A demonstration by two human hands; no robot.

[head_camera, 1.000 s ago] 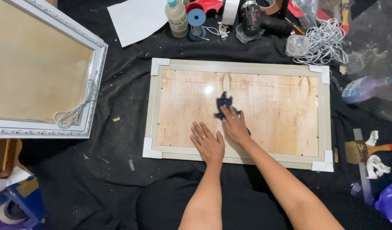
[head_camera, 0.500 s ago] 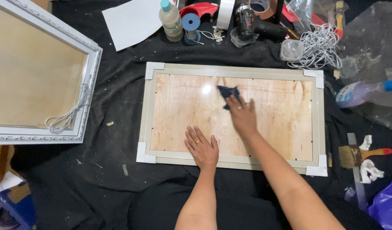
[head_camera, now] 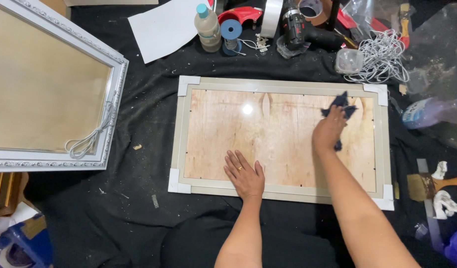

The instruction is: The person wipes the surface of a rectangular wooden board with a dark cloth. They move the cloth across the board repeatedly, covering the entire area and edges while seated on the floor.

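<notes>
Black cloth (head_camera: 139, 198) covers the work surface, flecked with pale debris. At its centre lies one long frame (head_camera: 283, 83), face down, its wooden backing board (head_camera: 278, 134) showing, with four white corner protectors.

Counts: two frames in all; the second, an ornate white frame (head_camera: 114, 74), lies left of the long frame with a coil of white cord (head_camera: 89, 141) on its backing. Two hands, both the person's own. One dark blue cloth (head_camera: 340, 106).

Left hand (head_camera: 245, 173) lies flat on the board near the long frame's lower edge, fingers spread and relaxed, grasping nothing; a ring shows on one finger. Right hand (head_camera: 330, 131) is clenched on the dark blue cloth, pressing it to the board near the long frame's upper right corner.

Change: half a second ago the cloth and right hand were near the middle of the top edge; they have swept toward the right corner. Left hand stays planted.

Above the long frame: one white sheet (head_camera: 164, 27), one squat bottle with teal cap (head_camera: 207, 27), one blue spool (head_camera: 231, 34), one black drill (head_camera: 300, 27), one small clear tub (head_camera: 348, 60), one tangle of white cord (head_camera: 379, 62). Right of it: one spray bottle with blue label (head_camera: 429, 111), lying on its side, and two paintbrushes (head_camera: 434, 183).
</notes>
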